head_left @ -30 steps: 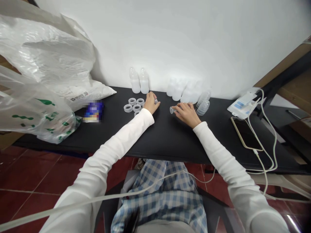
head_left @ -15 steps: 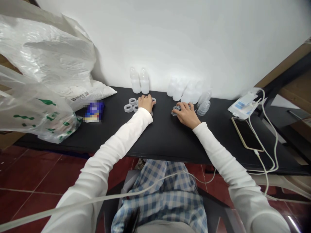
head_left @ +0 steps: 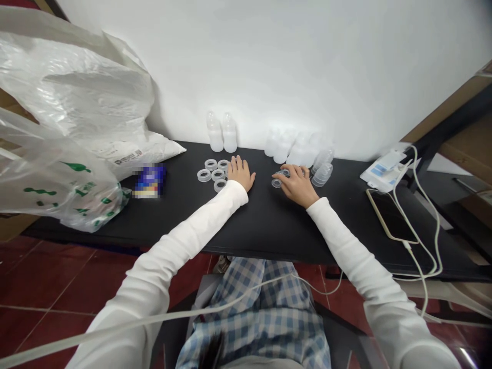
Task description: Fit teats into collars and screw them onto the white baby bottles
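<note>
My left hand (head_left: 241,173) lies flat with fingers spread, at the right edge of several translucent white screw rings (head_left: 204,176) on the black table. It partly covers the rings nearest it. My right hand (head_left: 298,185) rests over a small group of clear round pieces (head_left: 276,182), fingers bent and apart, touching them. Its fingers partly hide these pieces, so their exact kind is hard to make out. Behind my left hand stand two capped baby bottles (head_left: 216,136). Behind my right hand, several white bottles (head_left: 282,148) stand along the wall, with clear domed caps (head_left: 322,175) beside them.
A blue packet (head_left: 151,180) lies left of the rings, near large plastic bags (head_left: 88,189). To the right are a phone (head_left: 392,215) with a charging cable (head_left: 424,277) and a white-and-blue package (head_left: 384,170). The table's front edge runs above my lap.
My left hand has shifted slightly right and spread its fingers flat, uncovering more rings. My right hand stays over the clear pieces with little movement. The view has tilted slightly.
</note>
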{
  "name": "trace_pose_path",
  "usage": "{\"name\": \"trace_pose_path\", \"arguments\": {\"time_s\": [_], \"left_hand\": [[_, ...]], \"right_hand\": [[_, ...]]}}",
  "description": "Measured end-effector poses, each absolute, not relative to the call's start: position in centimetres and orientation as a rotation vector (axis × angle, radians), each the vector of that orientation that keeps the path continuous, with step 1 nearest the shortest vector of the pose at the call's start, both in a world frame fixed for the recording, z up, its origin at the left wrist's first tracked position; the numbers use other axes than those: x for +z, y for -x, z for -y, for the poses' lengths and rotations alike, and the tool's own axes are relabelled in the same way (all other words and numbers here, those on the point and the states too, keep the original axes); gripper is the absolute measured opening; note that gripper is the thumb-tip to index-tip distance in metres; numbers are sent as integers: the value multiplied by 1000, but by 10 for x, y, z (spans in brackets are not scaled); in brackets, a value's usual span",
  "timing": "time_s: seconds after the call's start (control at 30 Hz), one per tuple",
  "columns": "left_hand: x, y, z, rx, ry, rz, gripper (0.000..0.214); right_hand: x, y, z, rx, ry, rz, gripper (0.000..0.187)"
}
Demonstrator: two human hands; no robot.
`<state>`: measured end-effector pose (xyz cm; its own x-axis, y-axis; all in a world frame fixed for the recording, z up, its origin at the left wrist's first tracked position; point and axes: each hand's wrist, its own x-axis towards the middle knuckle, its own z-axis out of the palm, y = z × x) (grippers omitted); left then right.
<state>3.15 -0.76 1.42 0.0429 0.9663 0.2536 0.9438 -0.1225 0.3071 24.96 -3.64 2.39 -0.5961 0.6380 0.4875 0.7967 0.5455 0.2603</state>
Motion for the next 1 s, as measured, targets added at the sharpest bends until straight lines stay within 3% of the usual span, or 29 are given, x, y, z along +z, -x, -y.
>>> {"name": "trace_pose_path", "arguments": {"time_s": [0.27,0.53,0.73,1.0], "left_hand": [[12,-17,3,491,-2226,-2092,60],[40,-5,-22,910,-1962,-2149,51],[69,11,-69,1199,-1751,-2137,72],[68,0,-99,1059,-1590,-2232,79]], "right_hand": [[22,-248,37,-734,1074,2399,27],[18,-235,43,-478,700,2549,26],[11,-227,44,-314,575,2600,32],[13,-229,45,-271,571,2588,29]]}}
